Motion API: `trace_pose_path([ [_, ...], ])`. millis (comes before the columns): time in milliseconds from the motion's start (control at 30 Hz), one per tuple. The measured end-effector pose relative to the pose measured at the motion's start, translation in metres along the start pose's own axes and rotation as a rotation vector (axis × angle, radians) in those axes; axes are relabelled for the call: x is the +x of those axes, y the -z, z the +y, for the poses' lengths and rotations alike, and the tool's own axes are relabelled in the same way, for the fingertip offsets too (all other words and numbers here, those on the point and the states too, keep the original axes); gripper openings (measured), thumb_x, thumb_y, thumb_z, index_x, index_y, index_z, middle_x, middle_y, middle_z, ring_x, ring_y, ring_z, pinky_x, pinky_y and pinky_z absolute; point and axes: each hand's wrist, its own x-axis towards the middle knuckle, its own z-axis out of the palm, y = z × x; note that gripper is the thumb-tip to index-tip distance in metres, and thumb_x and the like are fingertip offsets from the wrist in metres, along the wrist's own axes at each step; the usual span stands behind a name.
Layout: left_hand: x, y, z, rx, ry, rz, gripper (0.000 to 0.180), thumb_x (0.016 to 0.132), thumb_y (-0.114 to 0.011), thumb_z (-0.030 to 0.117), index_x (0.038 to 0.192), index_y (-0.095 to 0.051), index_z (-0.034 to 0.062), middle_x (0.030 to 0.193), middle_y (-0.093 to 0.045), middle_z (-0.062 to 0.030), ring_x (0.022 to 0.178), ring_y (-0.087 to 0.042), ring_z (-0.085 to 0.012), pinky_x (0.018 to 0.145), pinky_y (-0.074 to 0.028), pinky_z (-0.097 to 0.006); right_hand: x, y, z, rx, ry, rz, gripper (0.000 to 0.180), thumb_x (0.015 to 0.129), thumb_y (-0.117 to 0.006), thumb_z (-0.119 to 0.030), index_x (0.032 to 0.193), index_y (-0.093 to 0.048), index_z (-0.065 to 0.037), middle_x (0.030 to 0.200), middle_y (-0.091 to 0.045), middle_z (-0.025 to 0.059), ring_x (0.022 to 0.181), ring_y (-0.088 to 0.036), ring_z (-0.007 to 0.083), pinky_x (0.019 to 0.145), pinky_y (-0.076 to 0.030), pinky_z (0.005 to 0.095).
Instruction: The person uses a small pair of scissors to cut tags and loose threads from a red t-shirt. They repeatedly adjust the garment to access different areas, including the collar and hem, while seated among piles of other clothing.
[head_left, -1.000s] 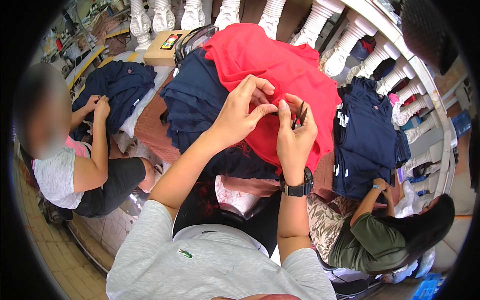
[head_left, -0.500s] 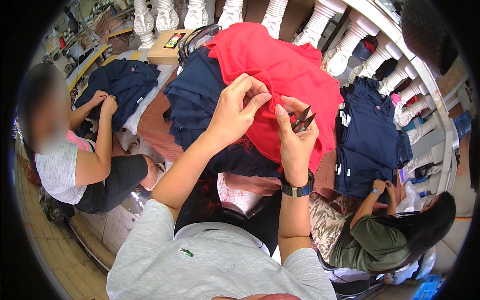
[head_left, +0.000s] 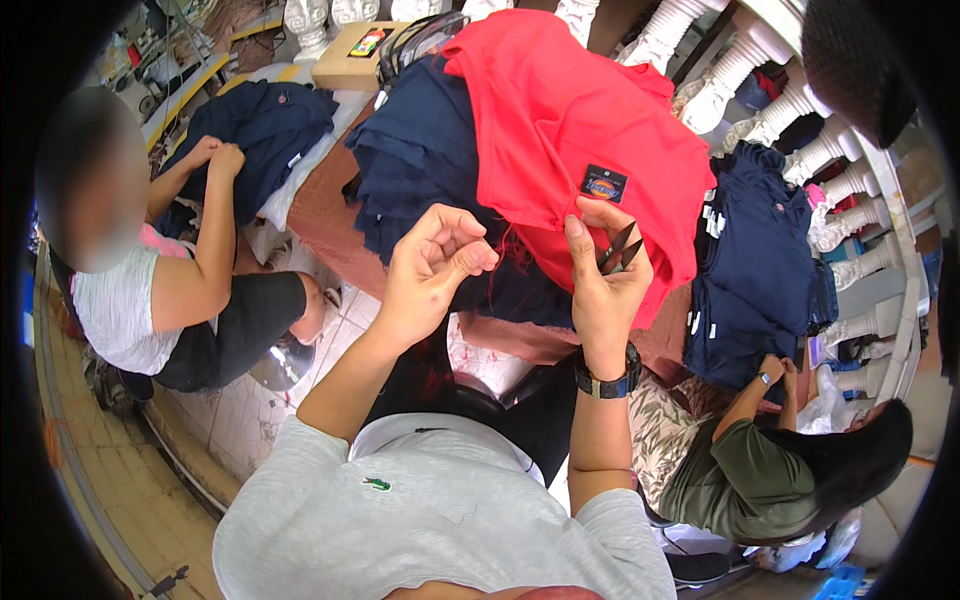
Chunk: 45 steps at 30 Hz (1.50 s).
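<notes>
Where red cloth (head_left: 590,125) overlaps navy garments (head_left: 415,150), balusters (head_left: 735,72) stand behind.

a garment workshop, shown by stacked navy clothes (head_left: 415,150), red garment (head_left: 590,95) and co-workers (head_left: 745,488).

Past the fingers (head_left: 584,248), fat white posts (head_left: 740,75) stand in a row that bends round to the right. Under and beyond the fingers is a brown desk (head_left: 335,222). Left of them and lower, there are pale tiles (head_left: 240,425), then a tan floor (head_left: 110,440). The room is bright.
</notes>
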Motion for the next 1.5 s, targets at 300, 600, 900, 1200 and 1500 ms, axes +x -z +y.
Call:
trace_pose_path([
  [300,-0.003,0.014,-0.035,0.102,0.142,0.165,0.032,0.106,-0.055,0.025,0.128,-0.049,0.0015,0.095,-0.061,-0.0037,0.077,-0.061,-0.0092,0.069,-0.046,-0.023,-0.031,-0.014,0.016,-0.038,0.015,0.033,0.017,0.093,-0.069,-0.001,0.110,-0.065,0.000,0.096,-0.071,0.0027,0.059,-0.042,-0.0020,0.050,-0.030,0.0177],
  [600,0.014,0.011,-0.040,0.174,0.157,0.138,0.024,0.105,-0.059,0.029,0.097,-0.062,0.0072,0.079,-0.049,0.0055,0.068,-0.045,-0.0038,0.063,-0.034,-0.020,-0.054,-0.028,0.017,-0.077,-0.060,-0.006,0.010,0.093,-0.072,-0.004,0.097,-0.064,-0.001,0.078,-0.062,-0.0014,0.056,-0.040,-0.0005,0.049,-0.030,0.0199],
  [900,-0.015,0.014,-0.030,0.258,-0.039,0.131,0.022,0.104,-0.060,0.020,0.094,-0.061,0.0005,0.090,-0.048,0.0006,0.075,-0.047,-0.0061,0.068,-0.040,-0.022,-0.051,-0.054,0.028,0.119,-0.415,-0.252,0.028,0.100,-0.065,-0.023,0.103,-0.070,0.005,0.077,-0.062,-0.0007,0.066,-0.048,0.0044,0.057,-0.038,0.0259],
  [1200,-0.019,0.048,-0.028,0.276,0.160,0.178,0.028,0.107,-0.053,0.026,0.103,-0.065,0.0018,0.094,-0.062,-0.0007,0.080,-0.055,-0.0074,0.073,-0.047,-0.024,-0.056,-0.066,0.039,0.298,-0.601,-0.175,0.023,0.096,-0.072,-0.020,0.098,-0.073,0.002,0.081,-0.066,-0.0015,0.072,-0.053,0.0024,0.064,-0.041,0.0206],
  [1500,0.008,0.035,-0.031,0.145,0.210,0.045,0.024,0.099,-0.067,0.020,0.092,-0.068,-0.0031,0.090,-0.061,0.0010,0.083,-0.053,-0.0052,0.075,-0.044,-0.023,-0.064,-0.064,0.043,0.208,-0.422,-0.264,0.018,0.097,-0.071,-0.016,0.093,-0.071,0.002,0.073,-0.060,-0.0040,0.064,-0.047,0.0026,0.057,-0.036,0.0221],
])
